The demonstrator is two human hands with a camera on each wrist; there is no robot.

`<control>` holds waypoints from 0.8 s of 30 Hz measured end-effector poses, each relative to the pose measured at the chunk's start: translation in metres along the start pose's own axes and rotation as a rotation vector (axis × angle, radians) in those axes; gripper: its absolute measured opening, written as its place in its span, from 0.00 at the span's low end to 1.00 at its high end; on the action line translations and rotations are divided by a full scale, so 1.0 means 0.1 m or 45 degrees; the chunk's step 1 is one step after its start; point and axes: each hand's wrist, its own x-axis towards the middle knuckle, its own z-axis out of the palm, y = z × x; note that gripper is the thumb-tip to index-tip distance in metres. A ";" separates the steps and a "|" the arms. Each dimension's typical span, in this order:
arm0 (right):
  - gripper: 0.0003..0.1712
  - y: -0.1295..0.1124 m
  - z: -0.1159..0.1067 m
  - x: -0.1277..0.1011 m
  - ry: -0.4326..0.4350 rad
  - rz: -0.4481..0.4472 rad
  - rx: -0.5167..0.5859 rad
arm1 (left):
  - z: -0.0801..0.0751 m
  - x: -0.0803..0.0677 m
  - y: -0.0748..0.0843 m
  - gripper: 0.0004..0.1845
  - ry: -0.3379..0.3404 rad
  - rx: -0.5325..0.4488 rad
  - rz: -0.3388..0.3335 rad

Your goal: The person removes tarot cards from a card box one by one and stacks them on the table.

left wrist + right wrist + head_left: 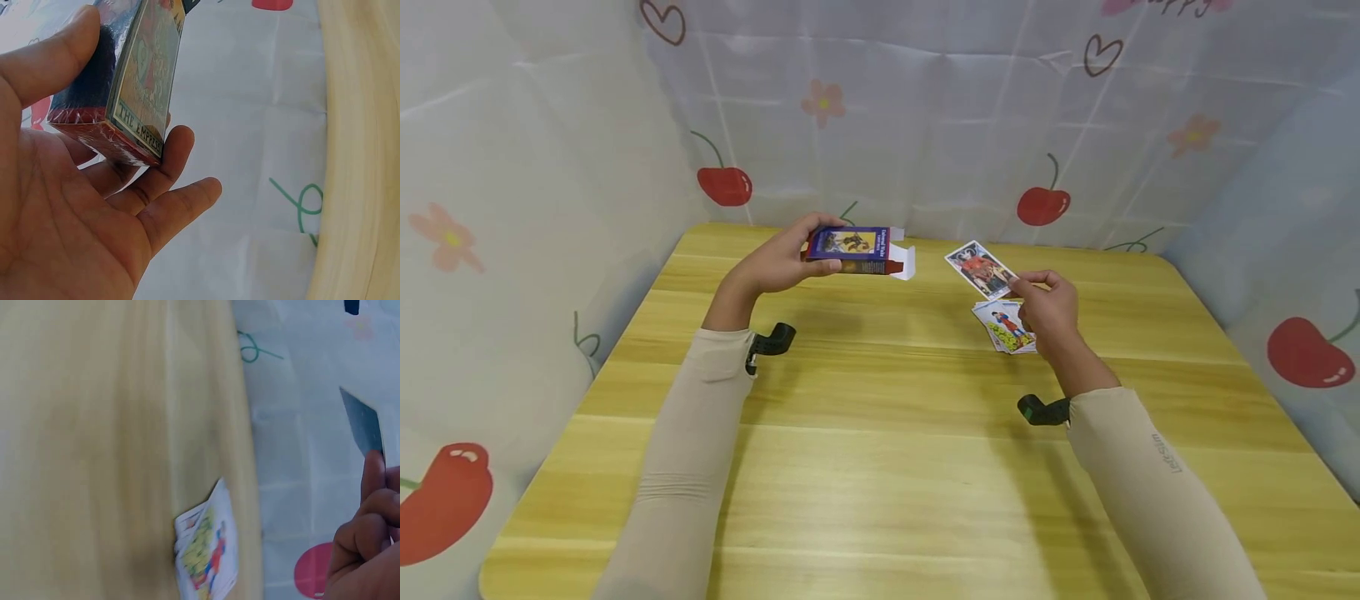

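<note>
My left hand [780, 257] grips a blue and red tarot card box [850, 242] above the back of the table. The box's white end flap [904, 262] stands open toward the right. In the left wrist view the thumb lies on one face of the box [140, 81], and its lower side reads "THE EMPRESS". My right hand [1051, 308] pinches a single picture card [979, 270] by its lower right corner. Below that card, a loose pile of cards [1006, 325] lies face up on the table. The right wrist view shows the held card's dark back [364, 422].
The wooden table [880, 500] reaches back to a pale curtain [925, 125] printed with cherries, flowers and hearts. Similar curtains close in the left and right sides. A black wrist mount sticks out from each sleeve.
</note>
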 end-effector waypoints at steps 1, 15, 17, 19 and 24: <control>0.08 0.04 -0.03 0.00 0.030 0.005 -0.022 | 0.00 0.00 -0.01 0.31 0.000 0.000 0.000; 0.10 0.45 -0.24 -0.01 0.197 0.104 -0.413 | 0.02 0.00 -0.02 0.32 0.004 0.028 0.001; 0.14 0.49 -0.25 -0.01 0.210 0.104 -0.480 | 0.03 0.01 -0.01 0.32 0.005 0.030 -0.001; 0.17 0.52 -0.26 -0.02 0.219 0.109 -0.531 | 0.03 0.01 -0.01 0.32 0.003 0.030 -0.002; 0.18 0.60 -0.30 0.01 0.216 0.149 -0.559 | 0.04 0.02 0.00 0.32 -0.005 0.025 0.001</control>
